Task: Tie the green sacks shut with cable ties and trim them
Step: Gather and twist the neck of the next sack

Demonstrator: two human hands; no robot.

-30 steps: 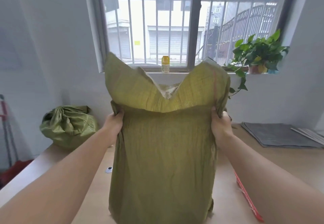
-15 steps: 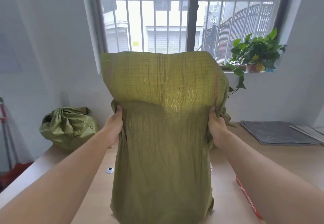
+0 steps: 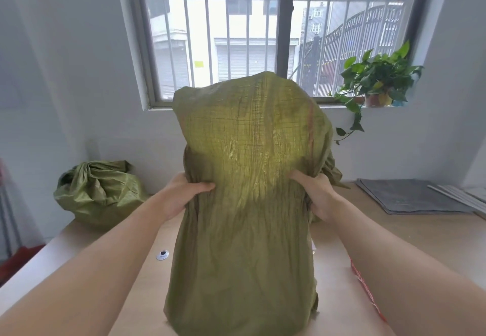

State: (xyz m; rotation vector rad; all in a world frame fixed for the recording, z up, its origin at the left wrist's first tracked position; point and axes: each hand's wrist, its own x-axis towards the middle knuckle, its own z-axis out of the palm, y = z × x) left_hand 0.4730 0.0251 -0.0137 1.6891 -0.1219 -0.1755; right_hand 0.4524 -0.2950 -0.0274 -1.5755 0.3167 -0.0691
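A tall green woven sack (image 3: 244,243) stands upright on the wooden table (image 3: 410,233) in front of me. My left hand (image 3: 184,193) grips its left side below the loose top, thumb across the cloth. My right hand (image 3: 314,191) grips the right side at the same height, bunching the fabric inward. The sack's top flops over above my hands, closed and rounded. A second green sack (image 3: 98,191), bundled at its top, lies at the table's far left corner. No cable tie or cutter shows.
A small round white and black object (image 3: 162,254) lies on the table left of the sack. A red strip (image 3: 366,291) lies to the right. Grey sheets (image 3: 410,195) are stacked at the far right. A potted plant (image 3: 378,83) stands on the windowsill.
The sack's open top has closed and drooped over. Both hands have moved inward, gathering the cloth into a narrower neck. The bottle on the sill is now hidden behind the sack.
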